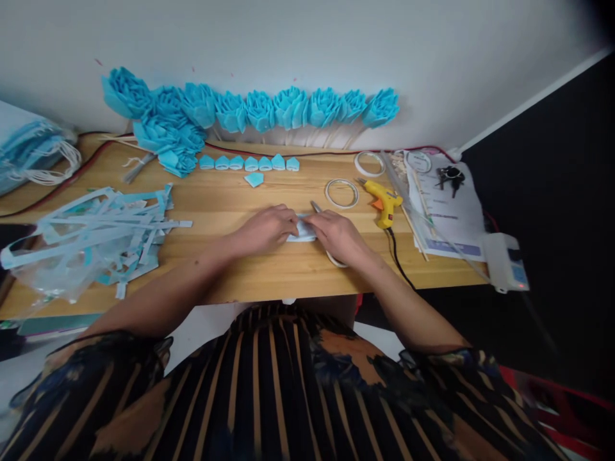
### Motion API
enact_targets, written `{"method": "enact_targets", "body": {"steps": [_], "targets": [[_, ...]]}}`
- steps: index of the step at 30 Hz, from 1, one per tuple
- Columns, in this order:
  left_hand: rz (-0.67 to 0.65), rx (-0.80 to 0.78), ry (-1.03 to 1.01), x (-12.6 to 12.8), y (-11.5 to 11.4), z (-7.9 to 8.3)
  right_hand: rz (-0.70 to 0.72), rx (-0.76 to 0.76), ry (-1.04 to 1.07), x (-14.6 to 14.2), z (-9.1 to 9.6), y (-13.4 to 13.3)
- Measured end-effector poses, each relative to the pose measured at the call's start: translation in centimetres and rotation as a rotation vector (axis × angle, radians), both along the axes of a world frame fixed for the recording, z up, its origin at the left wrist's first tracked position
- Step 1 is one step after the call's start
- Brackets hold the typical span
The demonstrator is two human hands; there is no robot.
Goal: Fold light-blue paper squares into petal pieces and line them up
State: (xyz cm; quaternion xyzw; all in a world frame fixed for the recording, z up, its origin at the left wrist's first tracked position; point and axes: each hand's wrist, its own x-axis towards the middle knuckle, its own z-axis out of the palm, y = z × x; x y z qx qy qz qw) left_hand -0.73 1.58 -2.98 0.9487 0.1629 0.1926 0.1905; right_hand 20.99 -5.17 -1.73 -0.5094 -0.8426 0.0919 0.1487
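Observation:
My left hand [271, 228] is closed, its fingertips pinching the left end of a folded pale blue piece of fabric [300, 230] on the table. At the other end my right hand [336, 234] has its fingers closed on the same fabric. A grey pointed tip [315, 207] shows beyond the right hand, and a white loop [336, 260] shows below it; they look like scissors, mostly hidden under the palm. Behind the hands lies a row of several small folded blue petals [250, 164], with a single petal [254, 179] in front of it.
Several blue fabric flowers [260, 111] on sticks lean against the wall. Cut strips [134, 224] are heaped at left, near a stack of blue masks [33, 150]. To the right are tape rolls [341, 193], a yellow glue gun [384, 200] with its cord, keys [450, 179] and a power strip [504, 262].

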Motion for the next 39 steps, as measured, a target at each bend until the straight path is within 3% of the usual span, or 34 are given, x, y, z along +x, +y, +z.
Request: {"method": "enact_targets", "body": {"steps": [8,14,21,33,36,39], "targets": [[-0.071,-0.086,-0.033,-0.7,1.0,0.0,-0.051,0.041,0.063,0.1,0.2,-1.8],[-0.083,-0.130,-0.053,-0.7,1.3,0.0,0.019,0.070,-0.054,-0.3,0.6,-1.4],[-0.051,-0.242,-0.132,-0.7,1.8,-0.1,-0.023,0.034,-0.061,-0.8,0.4,-1.3],[-0.051,-0.239,-0.150,-0.7,1.6,0.2,-0.055,0.015,-0.033,-1.1,0.4,-1.7],[-0.049,-0.240,-0.161,-0.7,1.6,0.1,-0.060,0.038,0.010,-0.3,0.8,-1.6],[-0.049,-0.240,-0.163,-0.7,1.7,-0.1,-0.158,0.107,0.022,2.1,1.3,-0.8]]}}
